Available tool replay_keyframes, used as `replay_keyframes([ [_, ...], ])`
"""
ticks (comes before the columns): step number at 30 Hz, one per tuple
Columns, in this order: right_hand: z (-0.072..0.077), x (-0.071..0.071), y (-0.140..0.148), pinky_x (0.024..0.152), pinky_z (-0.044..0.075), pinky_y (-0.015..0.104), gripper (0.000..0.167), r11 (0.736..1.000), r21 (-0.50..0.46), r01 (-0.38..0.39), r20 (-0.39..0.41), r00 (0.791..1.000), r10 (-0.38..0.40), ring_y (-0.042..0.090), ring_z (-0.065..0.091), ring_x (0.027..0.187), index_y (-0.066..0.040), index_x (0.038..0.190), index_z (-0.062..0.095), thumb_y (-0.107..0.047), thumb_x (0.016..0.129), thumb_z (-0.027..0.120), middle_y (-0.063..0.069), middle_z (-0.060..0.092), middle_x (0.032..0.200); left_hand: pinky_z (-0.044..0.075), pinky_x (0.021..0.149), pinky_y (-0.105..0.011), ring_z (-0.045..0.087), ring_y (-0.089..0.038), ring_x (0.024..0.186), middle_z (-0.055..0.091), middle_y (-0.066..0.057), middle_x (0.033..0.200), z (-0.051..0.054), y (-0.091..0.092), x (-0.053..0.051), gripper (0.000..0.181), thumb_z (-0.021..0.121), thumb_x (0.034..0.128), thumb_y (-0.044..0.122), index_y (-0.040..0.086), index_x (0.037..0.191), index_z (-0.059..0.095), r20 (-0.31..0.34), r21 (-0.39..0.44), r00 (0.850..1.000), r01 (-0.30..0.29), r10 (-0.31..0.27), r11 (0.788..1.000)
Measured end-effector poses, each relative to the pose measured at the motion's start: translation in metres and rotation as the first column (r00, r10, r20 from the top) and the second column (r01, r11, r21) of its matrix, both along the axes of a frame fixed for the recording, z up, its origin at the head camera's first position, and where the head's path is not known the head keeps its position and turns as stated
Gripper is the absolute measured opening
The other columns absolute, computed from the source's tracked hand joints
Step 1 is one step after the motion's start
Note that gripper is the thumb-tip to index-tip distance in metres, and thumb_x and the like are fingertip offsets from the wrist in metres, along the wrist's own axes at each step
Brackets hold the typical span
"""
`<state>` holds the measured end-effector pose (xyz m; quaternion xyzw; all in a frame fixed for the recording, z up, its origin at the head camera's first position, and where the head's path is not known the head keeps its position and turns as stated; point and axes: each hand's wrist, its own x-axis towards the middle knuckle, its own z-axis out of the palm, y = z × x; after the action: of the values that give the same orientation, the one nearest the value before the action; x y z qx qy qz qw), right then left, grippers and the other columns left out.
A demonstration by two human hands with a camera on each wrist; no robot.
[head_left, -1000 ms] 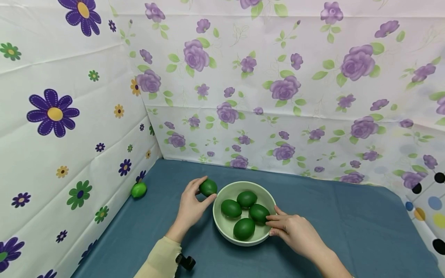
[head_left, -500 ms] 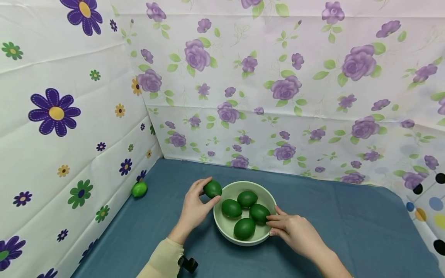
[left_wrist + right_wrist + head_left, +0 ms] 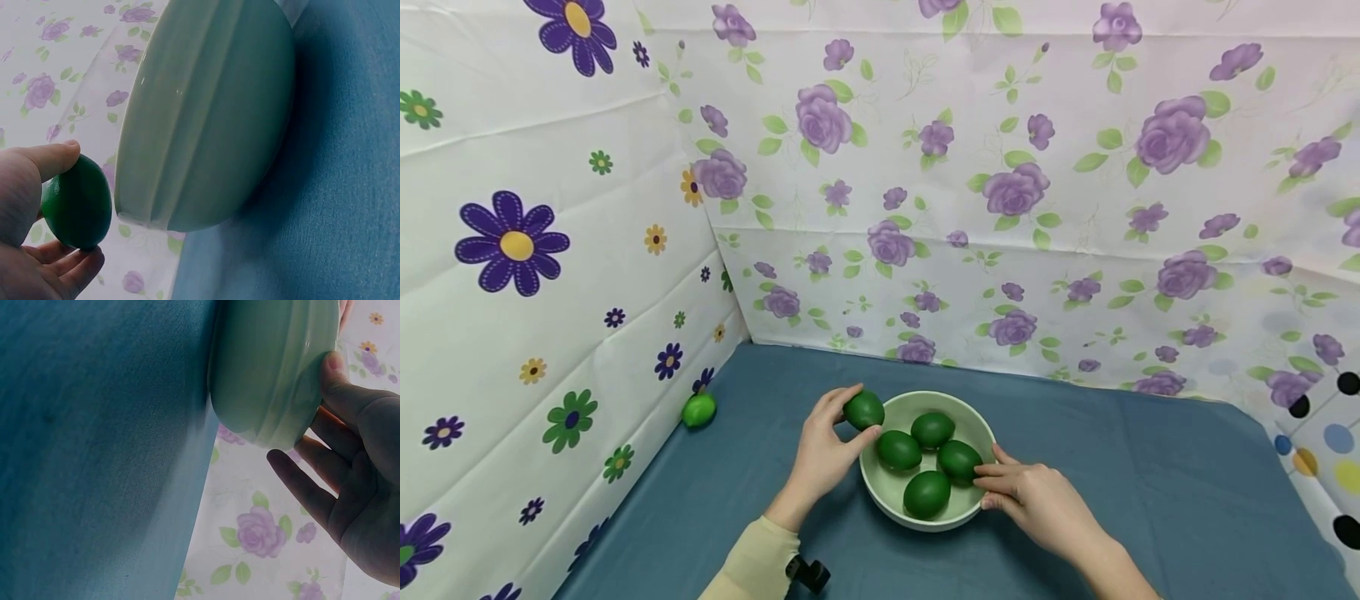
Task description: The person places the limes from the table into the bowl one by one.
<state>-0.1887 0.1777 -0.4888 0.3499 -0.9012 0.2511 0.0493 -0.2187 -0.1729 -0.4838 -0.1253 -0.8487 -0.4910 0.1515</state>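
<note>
My left hand (image 3: 822,454) holds a dark green egg-shaped fruit (image 3: 863,411) between thumb and fingers, at the left rim of a pale green bowl (image 3: 928,525). In the left wrist view the held fruit (image 3: 78,203) appears beside the bowl's rim, with a small gap. Several similar dark green fruits (image 3: 927,494) lie inside the bowl, which stands upright on the table. At its right side my right hand (image 3: 1037,504) grips the rim, some fingertips over the edge. The right wrist view shows the thumb against the bowl (image 3: 275,375).
A brighter green lime (image 3: 699,410) lies at the table's left edge, against the flowered side cloth (image 3: 565,333). Behind the blue table cover (image 3: 1097,450) rises a cloth with purple roses (image 3: 955,275). A dotted cloth (image 3: 1318,467) borders the right.
My left hand has moved the dark green fruit a little to the right, up to the bowl's left rim. The right hand and the bowl stay in place.
</note>
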Motion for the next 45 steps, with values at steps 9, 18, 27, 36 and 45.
replay_keyframes([
  [9, -0.001, 0.0, 0.001, 0.091, 0.064, 0.047, 0.036, 1.0, 0.005, 0.004, 0.007, 1.0, -0.004, 0.035, 0.059, 0.138, -0.018, 0.124, 0.084, -0.04, 0.096, 0.077, 0.002, 0.074, 0.134, 0.054, 0.103, -0.06, 0.066, -0.025, 0.122, 0.055, -0.007, 0.151, 0.003, 0.004, 0.003, 0.067, 0.087, 0.0949, 0.03, 0.019, 0.155, 0.059, 0.007, 0.005, 1.0, 0.017, -0.017, 1.0],
  [18, -0.001, 0.0, 0.0, 0.092, 0.063, 0.047, 0.036, 1.0, 0.003, 0.009, 0.018, 1.0, -0.009, 0.034, 0.058, 0.139, -0.018, 0.125, 0.083, -0.039, 0.096, 0.078, 0.001, 0.074, 0.135, 0.056, 0.103, -0.052, 0.067, -0.025, 0.121, 0.055, -0.006, 0.151, 0.006, 0.009, 0.005, 0.067, 0.086, 0.0954, 0.031, 0.019, 0.155, 0.059, 0.0, 0.008, 0.999, 0.041, -0.041, 0.999],
  [27, -0.001, 0.0, 0.001, 0.092, 0.063, 0.047, 0.036, 1.0, -0.004, 0.01, 0.013, 1.0, -0.01, 0.034, 0.058, 0.139, -0.018, 0.124, 0.083, -0.038, 0.095, 0.078, 0.001, 0.074, 0.135, 0.056, 0.103, -0.053, 0.066, -0.021, 0.122, 0.056, -0.005, 0.151, 0.004, 0.014, 0.007, 0.067, 0.087, 0.0945, 0.036, 0.022, 0.155, 0.059, 0.011, 0.012, 0.998, 0.069, -0.07, 0.998],
  [36, -0.003, -0.001, 0.001, 0.091, 0.064, 0.045, 0.035, 1.0, -0.005, 0.013, 0.009, 1.0, -0.013, 0.033, 0.059, 0.139, -0.019, 0.124, 0.083, -0.038, 0.095, 0.079, 0.001, 0.074, 0.135, 0.054, 0.104, -0.059, 0.063, -0.026, 0.127, 0.057, -0.006, 0.15, 0.005, 0.024, 0.009, 0.069, 0.088, 0.093, 0.039, 0.018, 0.153, 0.062, 0.034, -0.014, 0.992, 0.124, -0.123, 0.992],
  [45, -0.002, -0.001, 0.0, 0.091, 0.064, 0.047, 0.035, 1.0, 0.004, 0.014, 0.021, 1.0, -0.014, 0.034, 0.059, 0.138, -0.019, 0.124, 0.083, -0.039, 0.095, 0.079, 0.001, 0.074, 0.135, 0.059, 0.101, -0.051, 0.062, -0.028, 0.131, 0.055, -0.007, 0.151, 0.003, 0.034, 0.012, 0.066, 0.087, 0.0942, 0.035, 0.02, 0.153, 0.061, 0.078, -0.108, 0.975, 0.217, -0.21, 0.97],
])
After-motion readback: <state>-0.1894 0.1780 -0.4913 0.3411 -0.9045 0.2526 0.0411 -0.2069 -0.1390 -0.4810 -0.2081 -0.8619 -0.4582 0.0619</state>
